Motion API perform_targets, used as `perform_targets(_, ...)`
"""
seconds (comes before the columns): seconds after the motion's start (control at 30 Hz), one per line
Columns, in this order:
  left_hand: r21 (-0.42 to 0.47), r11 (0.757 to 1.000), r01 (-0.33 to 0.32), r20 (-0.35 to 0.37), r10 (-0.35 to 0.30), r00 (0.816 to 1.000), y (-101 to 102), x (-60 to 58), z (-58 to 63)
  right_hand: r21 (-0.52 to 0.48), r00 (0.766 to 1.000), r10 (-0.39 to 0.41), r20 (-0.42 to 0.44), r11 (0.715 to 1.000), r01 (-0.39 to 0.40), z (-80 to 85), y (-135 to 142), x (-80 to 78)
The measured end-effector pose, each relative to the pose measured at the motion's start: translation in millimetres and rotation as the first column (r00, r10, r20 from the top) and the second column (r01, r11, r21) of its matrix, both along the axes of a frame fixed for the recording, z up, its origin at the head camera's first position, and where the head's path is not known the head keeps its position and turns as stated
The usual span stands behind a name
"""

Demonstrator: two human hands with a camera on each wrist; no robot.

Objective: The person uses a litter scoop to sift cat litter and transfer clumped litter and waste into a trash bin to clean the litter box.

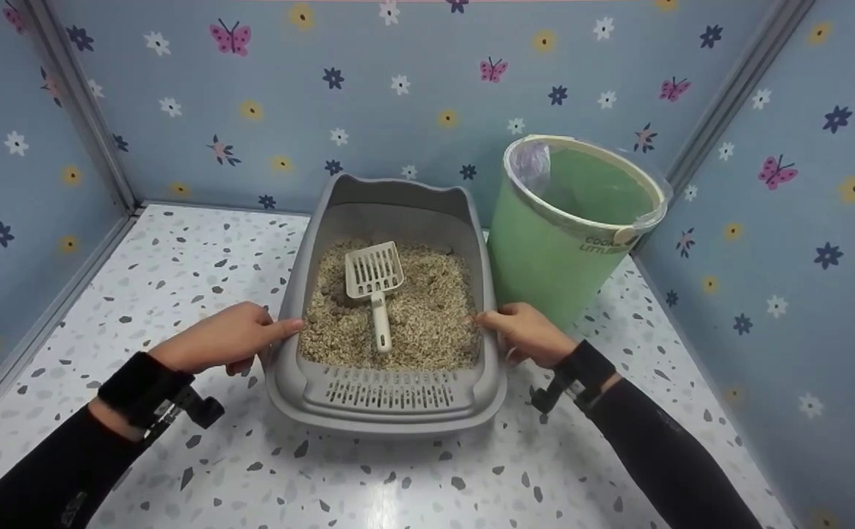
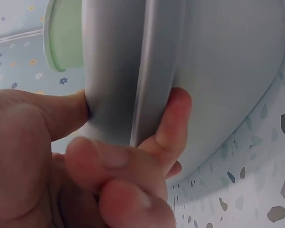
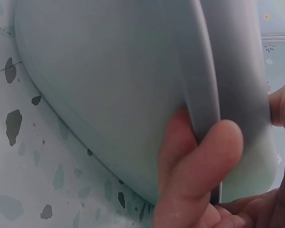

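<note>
A grey litter box (image 1: 385, 402) stands on the speckled surface, filled with tan granular litter (image 1: 427, 323). On the litter lies a cream slotted litter scoop (image 1: 374, 272), its handle pointing toward me. My left hand (image 1: 225, 338) grips the box's left rim, thumb on top; the left wrist view shows its fingers (image 2: 173, 118) curled under the lip. At the right rim, my right hand (image 1: 530, 334) pinches the edge the same way, with fingers (image 3: 199, 161) beneath the lip in the right wrist view. Neither hand touches the scoop.
A pale green bin (image 1: 545, 272) with a clear liner stands close to the box's right side, near the back corner. Blue flower-patterned walls (image 1: 398, 95) enclose the back and both sides. White speckled floor (image 1: 200, 272) extends around the box.
</note>
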State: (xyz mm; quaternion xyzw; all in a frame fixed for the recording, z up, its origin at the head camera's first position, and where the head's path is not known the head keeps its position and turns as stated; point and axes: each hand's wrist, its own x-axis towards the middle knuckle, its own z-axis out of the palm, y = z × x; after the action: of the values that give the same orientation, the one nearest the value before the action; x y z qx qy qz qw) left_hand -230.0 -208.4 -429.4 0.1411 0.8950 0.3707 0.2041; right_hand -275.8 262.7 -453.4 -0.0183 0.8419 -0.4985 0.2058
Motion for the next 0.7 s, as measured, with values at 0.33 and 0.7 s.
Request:
perform_targets(0.33, 0.040, 0.999, -0.028, 0.133, 0.023, 0.991, -4, -18.5, -1.8, 0.175, 0.995, 0.066, -0.071, 0.983, -0.052, 12.9, 1, 7.7)
perform_targets(0.7, 0.200, 0.969, -0.142, 0.132, 0.117, 0.984, 3, -38.5, -18.9, 0.542, 0.897, 0.257, -0.360, 0.840, -0.023, 89.4, -31, 24.2)
